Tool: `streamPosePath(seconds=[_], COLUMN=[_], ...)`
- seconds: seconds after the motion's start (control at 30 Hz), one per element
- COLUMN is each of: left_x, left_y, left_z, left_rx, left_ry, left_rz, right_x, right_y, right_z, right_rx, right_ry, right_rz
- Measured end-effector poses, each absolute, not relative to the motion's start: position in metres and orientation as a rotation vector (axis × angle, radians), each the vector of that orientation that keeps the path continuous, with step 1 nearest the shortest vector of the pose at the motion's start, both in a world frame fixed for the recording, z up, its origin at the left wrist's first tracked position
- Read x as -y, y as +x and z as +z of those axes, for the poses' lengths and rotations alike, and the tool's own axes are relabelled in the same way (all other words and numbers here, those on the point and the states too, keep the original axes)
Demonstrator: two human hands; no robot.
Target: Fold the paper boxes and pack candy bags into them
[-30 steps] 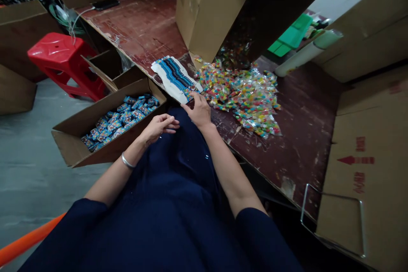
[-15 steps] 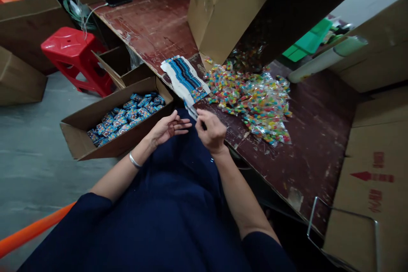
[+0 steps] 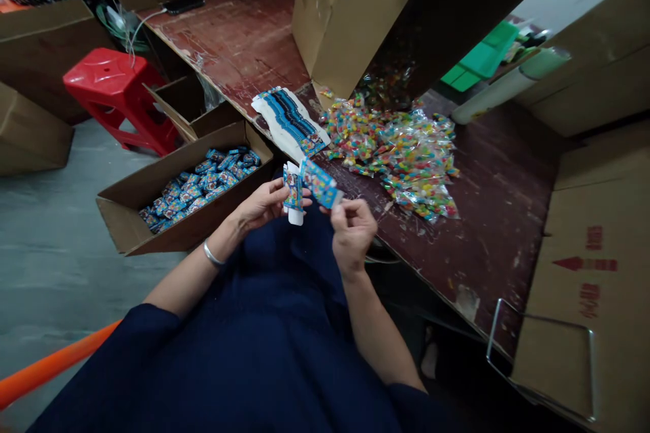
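My left hand (image 3: pixel 267 203) grips a small blue printed candy box (image 3: pixel 293 191), its white end flaps sticking out above and below. In my right hand (image 3: pixel 354 226) is a second blue printed box (image 3: pixel 319 183), pinched by its lower right end and slightly blurred. The two boxes are close together, over my lap. Just beyond them, a fanned row of flat blue-and-white boxes (image 3: pixel 290 120) lies at the table's edge. To its right is a heap of clear bags of colourful candies (image 3: pixel 416 159).
A carton (image 3: pixel 114 220) of small blue filled packs (image 3: pixel 198 183) stands at my left. A large tipped carton (image 3: pixel 350 13) sits on the red-brown table (image 3: pixel 228 34). Also around are a red stool (image 3: pixel 109 81), a metal wire handle (image 3: pixel 592 372) and a cardboard box (image 3: pixel 573 345) at right.
My left hand, open and without anything in it before, now grips a blue box. My right hand has shifted right and down, holding a box whose printed face now shows.
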State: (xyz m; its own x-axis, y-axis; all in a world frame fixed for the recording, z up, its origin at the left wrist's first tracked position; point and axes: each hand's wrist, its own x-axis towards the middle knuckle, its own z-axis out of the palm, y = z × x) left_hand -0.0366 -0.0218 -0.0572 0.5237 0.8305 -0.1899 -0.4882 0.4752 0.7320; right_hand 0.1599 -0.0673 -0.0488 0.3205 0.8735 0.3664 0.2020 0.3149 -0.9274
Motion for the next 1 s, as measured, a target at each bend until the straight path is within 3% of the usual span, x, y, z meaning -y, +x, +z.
streamPosePath(seconds=[0.1,0.27,0.37,0.53,0.7,1.0], left_x=[0.024,0.033,0.034,0.031,0.034,0.035], left_y=[-0.038,-0.027,-0.024,-0.027,-0.03,-0.035], left_z=[-0.056,-0.06,-0.059,-0.047,-0.035,-0.032], left_rx=[-0.608,-0.738,-0.819,-0.593,-0.513,-0.493], left_ry=[0.879,1.364,1.401,0.837,0.688,0.82], left_rz=[0.675,0.376,0.524,0.811,0.783,0.7], right_x=[0.068,0.083,0.091,0.095,0.099,0.085], right_y=[0.179,0.196,0.194,0.176,0.163,0.177], right_z=[-0.034,-0.023,-0.026,-0.032,-0.04,-0.01], right_rx=[1.054,1.305,1.548,1.908,2.044,1.922], right_ry=[-1.222,-1.221,-1.134,-0.868,-0.805,-1.179], right_rz=[0.429,0.092,-0.041,-0.208,-0.056,0.624])
